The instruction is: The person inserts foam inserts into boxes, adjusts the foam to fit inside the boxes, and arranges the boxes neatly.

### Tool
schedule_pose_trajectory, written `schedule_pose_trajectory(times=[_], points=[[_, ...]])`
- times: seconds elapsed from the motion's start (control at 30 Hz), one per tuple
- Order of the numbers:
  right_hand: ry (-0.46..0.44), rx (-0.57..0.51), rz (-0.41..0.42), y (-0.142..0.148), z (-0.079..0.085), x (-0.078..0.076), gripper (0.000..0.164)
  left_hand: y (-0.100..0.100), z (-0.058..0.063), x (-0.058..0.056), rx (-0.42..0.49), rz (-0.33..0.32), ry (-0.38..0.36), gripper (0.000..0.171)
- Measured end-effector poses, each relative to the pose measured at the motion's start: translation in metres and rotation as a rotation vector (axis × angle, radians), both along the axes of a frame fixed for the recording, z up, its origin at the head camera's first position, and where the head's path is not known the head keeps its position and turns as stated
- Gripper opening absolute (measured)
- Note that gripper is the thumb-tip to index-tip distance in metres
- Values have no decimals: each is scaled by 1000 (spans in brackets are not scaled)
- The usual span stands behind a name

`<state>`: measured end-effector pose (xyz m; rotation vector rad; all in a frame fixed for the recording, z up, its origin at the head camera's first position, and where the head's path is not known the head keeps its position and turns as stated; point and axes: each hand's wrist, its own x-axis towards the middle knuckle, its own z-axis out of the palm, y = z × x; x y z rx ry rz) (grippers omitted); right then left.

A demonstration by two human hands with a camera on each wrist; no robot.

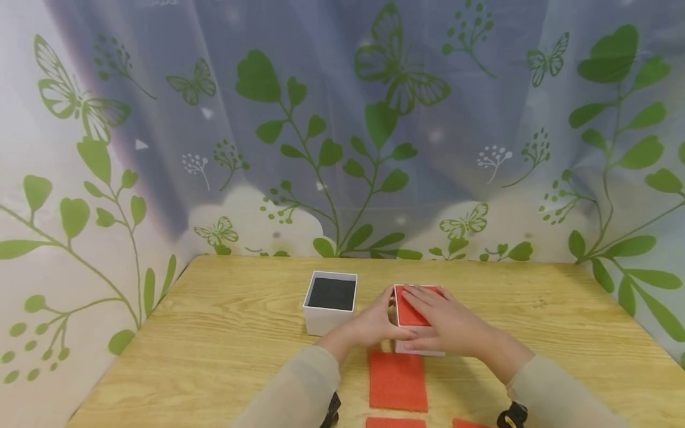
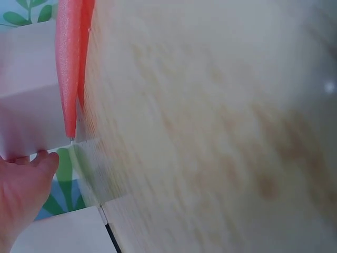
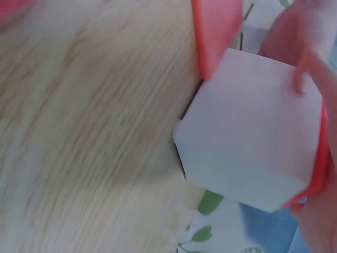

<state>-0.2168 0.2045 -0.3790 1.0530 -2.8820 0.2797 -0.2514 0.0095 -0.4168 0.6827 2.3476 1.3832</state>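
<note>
A white box [image 1: 420, 349] stands on the table right of centre, with a red foam square [image 1: 409, 314] lying level in its top opening. My left hand [image 1: 374, 324] grips the box at its left side and near corner, thumb across the front; its fingertips touch the box wall [image 2: 31, 118] in the left wrist view. Extended over the red square, the fingers of my right hand [image 1: 452, 321] rest on top, while its thumb lies against the front. In the right wrist view, the red edge [image 3: 319, 163] shows between box and palm.
Left of the hands stands a second white box [image 1: 323, 321] with a black square [image 1: 332, 294] inside. Another red square [image 1: 398, 382] lies flat just in front of the gripped box. More red pieces [image 1: 396, 422] show at the bottom edge. A patterned curtain [image 1: 342, 148] hangs behind the table.
</note>
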Motion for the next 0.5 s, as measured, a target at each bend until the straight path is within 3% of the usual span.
schedule_pose_trajectory(times=[0.27,0.5], points=[[75,42,-130,24,8,14,92,4,-1,-1,-39,36,0,100],[40,66,-135,27,5,20,87,1,-4,1,-40,45,-7,97]])
